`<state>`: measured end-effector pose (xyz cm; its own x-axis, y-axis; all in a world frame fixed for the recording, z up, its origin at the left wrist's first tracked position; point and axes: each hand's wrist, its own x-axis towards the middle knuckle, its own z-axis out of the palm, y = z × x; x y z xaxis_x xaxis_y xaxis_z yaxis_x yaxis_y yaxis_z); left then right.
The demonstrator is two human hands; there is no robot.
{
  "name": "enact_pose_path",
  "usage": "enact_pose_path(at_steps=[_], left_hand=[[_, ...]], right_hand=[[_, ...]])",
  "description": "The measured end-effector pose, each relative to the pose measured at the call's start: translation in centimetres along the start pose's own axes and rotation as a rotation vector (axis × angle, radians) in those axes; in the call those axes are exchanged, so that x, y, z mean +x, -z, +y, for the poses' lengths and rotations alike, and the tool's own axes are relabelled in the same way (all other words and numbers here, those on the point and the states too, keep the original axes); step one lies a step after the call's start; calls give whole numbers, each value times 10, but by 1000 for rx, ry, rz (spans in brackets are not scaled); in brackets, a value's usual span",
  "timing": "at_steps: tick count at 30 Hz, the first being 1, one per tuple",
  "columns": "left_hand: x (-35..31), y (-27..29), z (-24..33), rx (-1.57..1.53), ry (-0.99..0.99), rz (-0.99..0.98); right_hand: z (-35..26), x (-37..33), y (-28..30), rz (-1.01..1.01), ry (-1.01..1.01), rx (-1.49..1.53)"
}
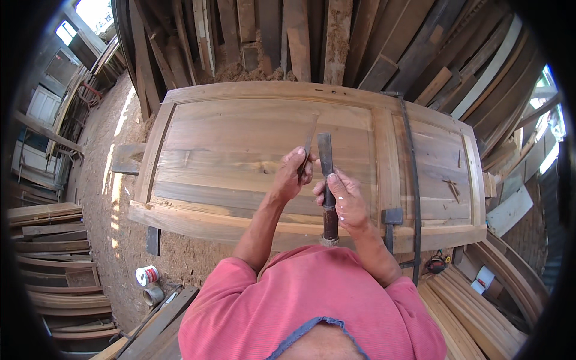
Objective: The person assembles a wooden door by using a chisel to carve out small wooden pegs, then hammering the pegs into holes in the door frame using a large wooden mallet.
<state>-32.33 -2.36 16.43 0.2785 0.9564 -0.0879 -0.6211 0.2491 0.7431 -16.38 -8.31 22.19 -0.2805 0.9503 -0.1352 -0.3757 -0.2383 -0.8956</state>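
My right hand (348, 201) is wrapped round the dark handle of a chisel (325, 149), whose flat steel blade points up and away from me. Close beside it, my left hand (294, 171) pinches a thin brown strip (311, 133) that looks like wood. Both hands are above a wooden panel door (384, 162) lying flat in front of me. A long dark bar clamp (410, 156) crosses the door right of my hands. By the door's near edge sits a hammer (392, 216) with a dark square head. Several thin wooden sticks (453, 187) lie on the right panel.
Many boards (294, 42) lean behind the door's far edge. Stacked timber (60, 264) stands at left, and more planks (474, 306) lie at near right. A white tub (147, 275) and a roll of tape (153, 294) are on the ground at near left.
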Motion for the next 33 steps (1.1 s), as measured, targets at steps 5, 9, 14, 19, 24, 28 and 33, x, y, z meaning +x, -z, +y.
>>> enact_pose_path(at_steps=[5, 9, 14, 19, 24, 28, 33], left_hand=[[0, 6, 8, 4, -90, 50], [2, 13, 17, -7, -63, 69], [3, 0, 25, 308, -181, 203], [-4, 20, 31, 444, -166, 155], [-23, 15, 35, 447, -242, 134], [-50, -3, 33, 347, -223, 109], [-69, -7, 26, 478, -198, 120]], right_hand=[[-6, 4, -7, -63, -92, 168], [-10, 5, -15, -72, -137, 345], [-5, 9, -46, -111, -220, 506], [8, -3, -73, -169, -313, 530], [3, -10, -79, -145, -305, 431], [-10, -16, -75, -105, -223, 367], [-9, -15, -68, -26, -149, 364]])
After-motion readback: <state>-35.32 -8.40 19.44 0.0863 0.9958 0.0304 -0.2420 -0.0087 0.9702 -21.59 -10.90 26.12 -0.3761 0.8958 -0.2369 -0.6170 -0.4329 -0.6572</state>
